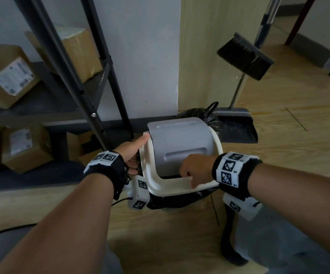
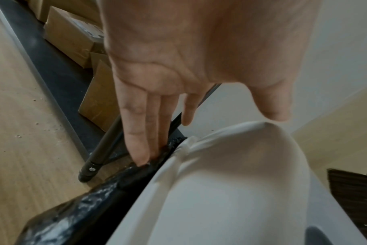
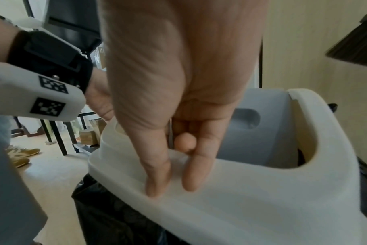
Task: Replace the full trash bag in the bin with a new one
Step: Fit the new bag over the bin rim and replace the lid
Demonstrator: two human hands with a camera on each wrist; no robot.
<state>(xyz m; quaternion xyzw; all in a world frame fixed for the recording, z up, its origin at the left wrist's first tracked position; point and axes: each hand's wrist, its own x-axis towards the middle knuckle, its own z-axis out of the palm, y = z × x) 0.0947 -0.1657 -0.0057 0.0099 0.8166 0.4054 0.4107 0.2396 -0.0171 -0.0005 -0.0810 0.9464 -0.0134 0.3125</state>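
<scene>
The bin's white lid frame with its grey swing flap sits over a black trash bag on the floor. My left hand is at the lid's left side. Its thumb lies over the top corner, and its straight fingers reach down beside the lid and touch the bag. My right hand grips the lid's front rim. Its thumb and a finger press the outer face, and another finger curls behind, in front of the flap.
Behind the bin, a gathered black bag with loop handles lies against the wall. A dustpan and broom stand at the right. A dark metal shelf post and cardboard boxes are close on the left.
</scene>
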